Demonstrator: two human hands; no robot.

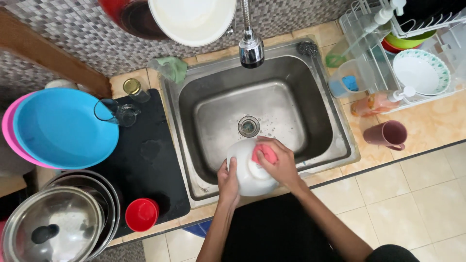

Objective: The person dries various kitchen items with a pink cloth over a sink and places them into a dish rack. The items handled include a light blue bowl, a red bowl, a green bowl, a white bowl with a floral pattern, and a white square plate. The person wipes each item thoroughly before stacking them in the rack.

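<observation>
A white plastic jug (245,177) is held over the near edge of the steel sink (213,109). My left hand (228,182) grips the jug's left side. My right hand (276,162) presses a pink sponge (264,153) onto the top of the jug. The sink basin is wet, with a round drain (248,126) in its middle, and the tap (251,48) hangs above its far side.
A black mat (145,160) left of the sink carries a glass mug (116,112), a small jar (132,87) and a red cup (141,214). Blue and pink basins (63,128) and steel pots (58,223) sit far left. A dish rack (417,53), soap bottle (378,103) and mauve cup (388,135) stand right.
</observation>
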